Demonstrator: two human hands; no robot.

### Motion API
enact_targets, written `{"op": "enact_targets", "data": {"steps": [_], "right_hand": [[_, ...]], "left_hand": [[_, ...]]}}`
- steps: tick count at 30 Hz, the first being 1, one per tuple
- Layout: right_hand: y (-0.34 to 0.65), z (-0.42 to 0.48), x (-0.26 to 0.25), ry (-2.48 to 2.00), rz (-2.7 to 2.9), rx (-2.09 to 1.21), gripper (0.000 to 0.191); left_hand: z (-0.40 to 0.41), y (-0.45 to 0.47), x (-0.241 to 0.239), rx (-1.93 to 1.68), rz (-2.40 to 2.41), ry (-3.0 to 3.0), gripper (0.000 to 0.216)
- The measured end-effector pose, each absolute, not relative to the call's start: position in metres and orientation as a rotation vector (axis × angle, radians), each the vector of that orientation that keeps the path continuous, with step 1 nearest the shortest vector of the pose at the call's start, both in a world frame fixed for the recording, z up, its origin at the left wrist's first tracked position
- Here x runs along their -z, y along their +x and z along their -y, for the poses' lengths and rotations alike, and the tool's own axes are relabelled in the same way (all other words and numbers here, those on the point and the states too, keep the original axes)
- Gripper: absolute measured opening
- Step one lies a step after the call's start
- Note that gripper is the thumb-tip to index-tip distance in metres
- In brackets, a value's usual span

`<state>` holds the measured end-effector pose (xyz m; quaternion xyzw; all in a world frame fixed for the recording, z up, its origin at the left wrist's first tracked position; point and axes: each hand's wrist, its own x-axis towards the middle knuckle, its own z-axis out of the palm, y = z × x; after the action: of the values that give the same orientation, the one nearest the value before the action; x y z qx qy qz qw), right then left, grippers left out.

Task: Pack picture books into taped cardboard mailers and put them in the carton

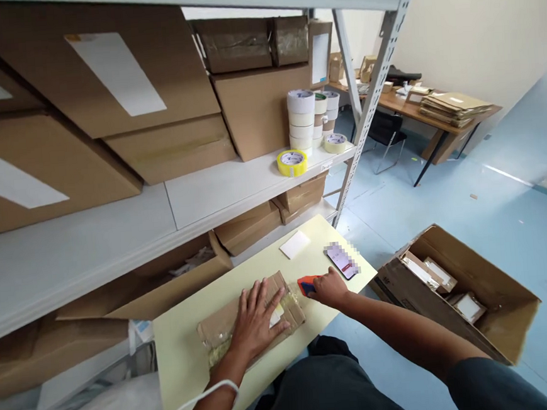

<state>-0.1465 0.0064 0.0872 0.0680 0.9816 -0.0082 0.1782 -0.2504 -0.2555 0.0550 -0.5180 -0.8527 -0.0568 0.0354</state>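
- The parcel (219, 320) lies on the surface (183, 351); its long axis runs roughly along the surface's long edge.
- The left grip (258, 317) is nearer: it lies on the parcel, palm down, fingers spread apart.
- The right grip (330, 287), beyond the parcel's right end, is closed around a tool (307, 284); this points left toward the parcel. Whether they touch, I cannot tell.
- On the parcel, a label (276, 315) is partly covered; its writing cannot be read.
- Beyond the parcel, to the right, the phone (342, 261) has a blurred screen.

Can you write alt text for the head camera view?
A person's left hand lies on a cardboard parcel on a pale table; the right hand grips an orange-and-blue tool beside it. Shelves hold boxes.
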Motion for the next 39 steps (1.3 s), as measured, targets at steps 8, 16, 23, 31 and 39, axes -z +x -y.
{"op": "enact_targets", "data": {"steps": [8,16,23,31,39], "right_hand": [[-0.144,-0.012,-0.012,0.489,-2.903,0.261,0.028],[-0.14,-0.014,0.004,0.575,-2.886,0.447,0.027],[-0.129,0.047,-0.053,0.413,-3.248,1.335,0.04],[-0.116,0.127,-0.045,0.249,-3.178,1.329,0.076],[-0.123,0.13,-0.041,0.586,-3.115,1.329,0.068]], "left_hand": [[0.264,-0.25,-0.062,0.168,2.673,-1.559,0.084],[0.278,-0.212,-0.063,0.251,2.617,-1.658,0.091],[0.277,-0.207,-0.056,0.3,2.651,-1.647,0.09],[0.279,-0.204,-0.053,0.299,2.648,-1.612,0.083],[0.277,-0.21,-0.054,0.454,2.669,-1.571,0.071]]}}
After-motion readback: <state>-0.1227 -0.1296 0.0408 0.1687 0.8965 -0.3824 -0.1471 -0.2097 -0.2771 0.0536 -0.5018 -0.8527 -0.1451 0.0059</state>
